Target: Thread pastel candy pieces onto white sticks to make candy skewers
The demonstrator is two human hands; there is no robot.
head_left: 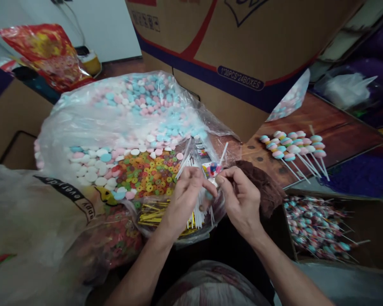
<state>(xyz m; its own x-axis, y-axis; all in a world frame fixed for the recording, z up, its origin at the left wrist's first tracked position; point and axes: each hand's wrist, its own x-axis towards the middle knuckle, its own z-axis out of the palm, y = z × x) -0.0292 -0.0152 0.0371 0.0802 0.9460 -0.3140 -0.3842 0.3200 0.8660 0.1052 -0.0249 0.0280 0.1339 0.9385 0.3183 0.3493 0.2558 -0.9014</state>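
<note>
My left hand [185, 192] and my right hand [239, 193] meet over a clear bag of white sticks [198, 214] and gold twist ties [153, 212]. Both are pinched on a small wrapped candy on a white stick [214, 167], which points up and to the right. Just behind lies a heap of small multicoloured ring candies [147, 172]. A big clear plastic bag of pink, white and blue round candies [127, 114] rises behind that.
Finished candy lollipops [292, 146] lie in a row on the brown table at right. A box of wrapped lollipops [315, 227] sits at lower right. A brown cloth [261, 187] lies beside my right hand. A large cardboard carton [242, 55] stands behind.
</note>
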